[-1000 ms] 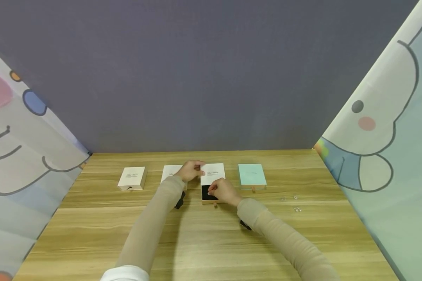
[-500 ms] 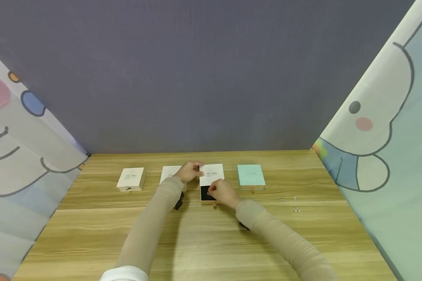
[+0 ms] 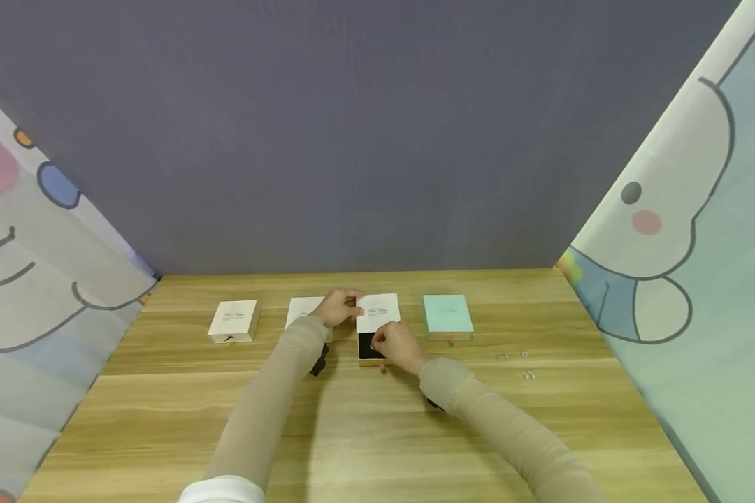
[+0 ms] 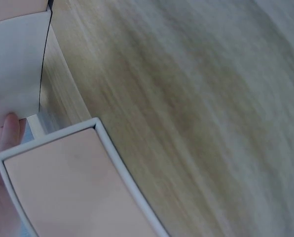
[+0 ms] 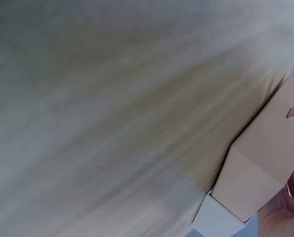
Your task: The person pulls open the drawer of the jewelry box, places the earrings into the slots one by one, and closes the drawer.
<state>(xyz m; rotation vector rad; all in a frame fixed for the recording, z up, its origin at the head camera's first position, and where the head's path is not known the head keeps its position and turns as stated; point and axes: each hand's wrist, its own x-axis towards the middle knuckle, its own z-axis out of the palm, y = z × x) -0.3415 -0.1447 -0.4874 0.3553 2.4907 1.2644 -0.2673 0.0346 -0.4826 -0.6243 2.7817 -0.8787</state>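
Note:
A white drawer-style gift box [image 3: 377, 312] with dark script stands near the table's middle. Its tan drawer [image 5: 270, 153] is pulled out toward me, showing a black lining [image 3: 368, 344]. My left hand [image 3: 338, 307] grips the sleeve's left side, thumb at the side and forefinger by the back corner. In the left wrist view that hand [image 4: 6, 148] is partly hidden behind a neighbouring box. My right hand [image 3: 399, 346] is over the drawer, thumb and forefinger pinched together at the lining around a small silvery piece, mostly hidden. The right wrist view shows this hand [image 5: 280, 215] beyond the drawer.
Another white box [image 3: 300, 309] sits under my left forearm, partly covered. Further left is a cream box [image 3: 234, 320]; a mint-green box [image 3: 448, 314] stands to the right. Several small silvery pieces [image 3: 528, 374] lie on the wooden table [image 3: 365, 433] at right. A grey panel [image 3: 365, 140] rises behind.
The head view has drifted slightly, shifting the scene a little left. Both hands keep their places at the box, with the right fingertips still at the black lining.

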